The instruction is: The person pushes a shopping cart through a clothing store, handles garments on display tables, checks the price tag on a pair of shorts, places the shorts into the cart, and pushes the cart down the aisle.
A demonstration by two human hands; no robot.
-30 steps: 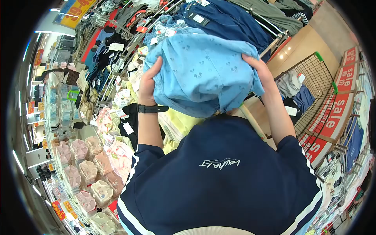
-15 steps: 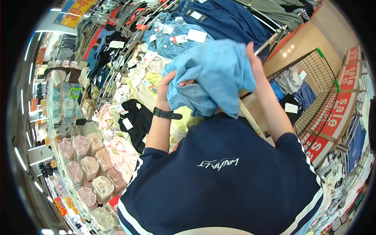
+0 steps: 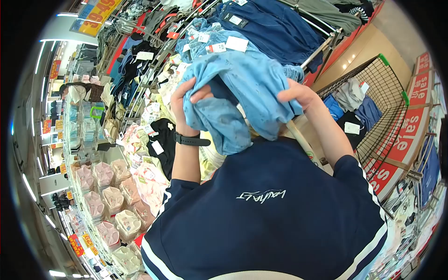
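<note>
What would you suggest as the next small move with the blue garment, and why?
I would probably ease the left hand and right hand gently apart to spread the blue garment: both hands hold it, yet it is bunched, with a fold gaping beside the left fingers.

On my feed the held garment point(image 3: 261, 88) is light blue with small darker marks. The shirt point(image 3: 270, 210) reads navy, with white stripes and lettering; the watch point(image 3: 191, 140) is black. I see green at the corners of the cart point(image 3: 383, 84), a grey garment point(image 3: 348, 94) in it, and a red banner point(image 3: 402, 133) lettered white.
</note>
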